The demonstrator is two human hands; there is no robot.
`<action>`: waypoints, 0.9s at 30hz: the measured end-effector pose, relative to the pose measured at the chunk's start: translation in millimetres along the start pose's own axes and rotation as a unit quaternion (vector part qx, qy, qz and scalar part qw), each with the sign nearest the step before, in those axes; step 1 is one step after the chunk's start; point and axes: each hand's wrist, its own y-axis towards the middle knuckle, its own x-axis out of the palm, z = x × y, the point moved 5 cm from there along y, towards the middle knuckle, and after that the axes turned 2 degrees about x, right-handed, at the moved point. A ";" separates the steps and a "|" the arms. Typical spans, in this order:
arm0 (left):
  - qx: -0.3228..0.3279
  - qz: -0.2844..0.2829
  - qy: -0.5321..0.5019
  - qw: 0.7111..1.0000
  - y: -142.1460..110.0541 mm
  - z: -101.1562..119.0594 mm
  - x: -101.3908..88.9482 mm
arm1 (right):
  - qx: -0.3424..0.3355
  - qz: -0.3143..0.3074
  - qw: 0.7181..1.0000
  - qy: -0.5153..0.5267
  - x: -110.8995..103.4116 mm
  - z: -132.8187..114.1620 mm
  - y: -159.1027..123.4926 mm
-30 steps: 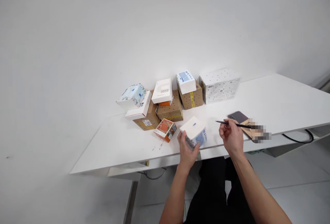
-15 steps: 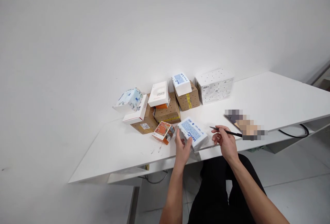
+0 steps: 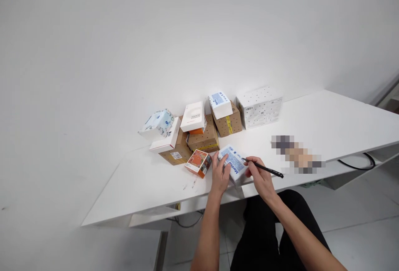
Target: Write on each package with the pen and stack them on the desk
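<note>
The right grip (image 3: pixel 260 177), pinching a pen (image 3: pixel 264 168), has come to the packet (image 3: pixel 238 164). The left grip (image 3: pixel 220 176) now spreads over its white, blue-printed top.

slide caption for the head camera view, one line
Left hand on a blue-and-white pack, right hand holding a black pen, stacked boxes behind.

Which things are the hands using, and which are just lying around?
In use:
slim black pen, in the right hand
white-and-blue rectangular packet, under the left hand

Lying about:
small orange-and-white cardboard box
white spotted cardboard box
brown spotted cardboard boxes
</note>
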 end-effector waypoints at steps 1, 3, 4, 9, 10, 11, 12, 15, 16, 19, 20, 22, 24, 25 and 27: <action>0.001 0.002 0.004 1.000 -2.1 2.7 -1.0 | -0.007 0.007 1.000 -0.011 -1.5 1.1 2.3; 0.007 0.016 0.032 0.999 -10.1 12.4 -4.7 | -0.017 0.024 0.999 -0.018 -7.1 2.9 10.5; 0.013 0.021 0.059 0.998 -14.6 18.5 -6.6 | -0.019 0.030 0.999 -0.018 -10.4 3.6 15.8; 0.040 0.069 0.175 0.981 -17.5 36.2 -16.9 | -0.037 0.029 0.998 -0.039 -18.3 0.8 34.4; 0.043 0.075 0.174 0.981 -14.3 36.0 -17.8 | -0.044 0.024 0.998 -0.044 -17.5 -0.4 34.5; 0.046 0.074 0.168 0.982 -11.1 35.6 -17.4 | -0.050 0.018 0.997 -0.050 -16.2 -1.2 33.7; 0.049 0.065 0.161 0.984 -8.7 35.7 -16.1 | -0.054 0.009 0.997 -0.056 -14.5 -1.3 32.5; 0.047 0.013 0.150 0.988 -11.2 42.5 -9.9 | -0.053 -0.013 0.996 -0.074 -12.3 0.6 29.8; 0.045 -0.004 0.155 0.987 -14.8 46.9 -8.6 | -0.048 -0.012 0.996 -0.077 -13.5 1.0 30.0; 0.043 -0.017 0.183 0.982 -23.7 60.7 -10.8 | -0.032 0.000 0.995 -0.092 -19.8 -5.8 33.5; 0.046 -0.004 0.189 0.981 -23.6 64.3 -13.2 | -0.033 0.004 0.994 -0.103 -21.0 -12.0 35.1; 0.059 0.033 0.184 0.981 -17.7 68.5 -17.7 | -0.054 0.002 0.991 -0.123 -19.0 -29.4 38.8; 0.071 0.070 0.160 0.982 -7.2 68.8 -18.6 | -0.079 -0.019 0.988 -0.131 -10.2 -47.2 43.5; 0.076 0.086 0.144 0.983 -1.6 67.9 -16.9 | -0.087 -0.034 0.987 -0.133 -4.0 -53.7 46.5; 0.084 0.106 0.112 0.984 6.9 64.7 -9.1 | -0.089 -0.065 0.983 -0.144 8.8 -58.3 54.1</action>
